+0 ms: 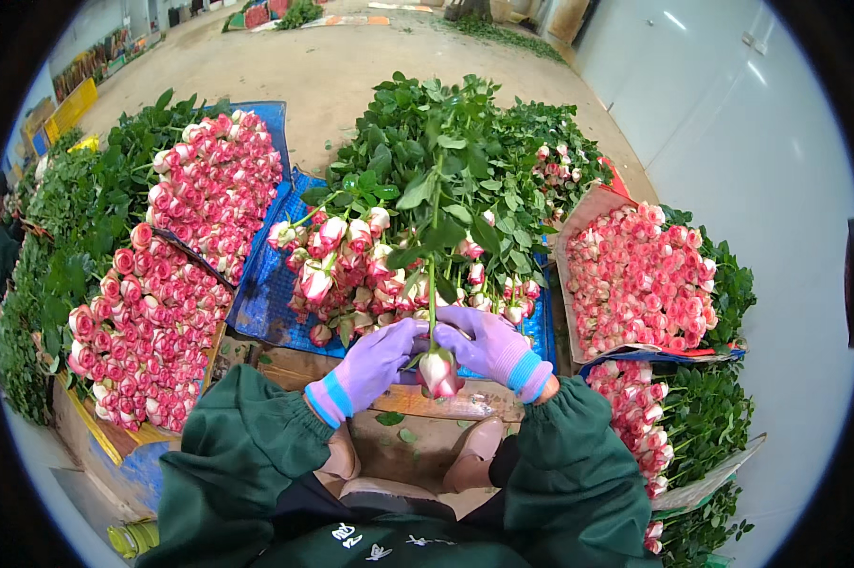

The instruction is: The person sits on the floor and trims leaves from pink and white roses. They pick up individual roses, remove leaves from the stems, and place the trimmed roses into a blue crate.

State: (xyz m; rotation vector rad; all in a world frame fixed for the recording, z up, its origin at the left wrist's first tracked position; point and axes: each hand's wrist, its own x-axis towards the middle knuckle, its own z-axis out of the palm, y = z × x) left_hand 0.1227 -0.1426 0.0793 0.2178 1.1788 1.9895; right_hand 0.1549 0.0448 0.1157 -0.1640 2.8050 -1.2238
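Observation:
A single pink-and-white rose (439,373) hangs head down in front of me, its leafy stem (433,280) reaching up and away. My left hand (379,363), in a lilac glove with a blue-banded cuff, has its fingers at the stem just above the bloom. From the other side, my right hand (485,342) in a matching glove closes on the same spot, with its thumb and fingers around the stem. Some left fingertips are hidden behind the flower. Just beyond both hands, a loose heap of pink-and-white roses (359,266) lies on a blue sheet (274,305).
Stacked roses (161,326) with divider sheets stand at the left. At the right are a wrapped bundle of roses (640,280) and more roses below it. A wooden board (427,403) runs along the near edge, above my shoes. A pale wall (746,163) bounds the right side.

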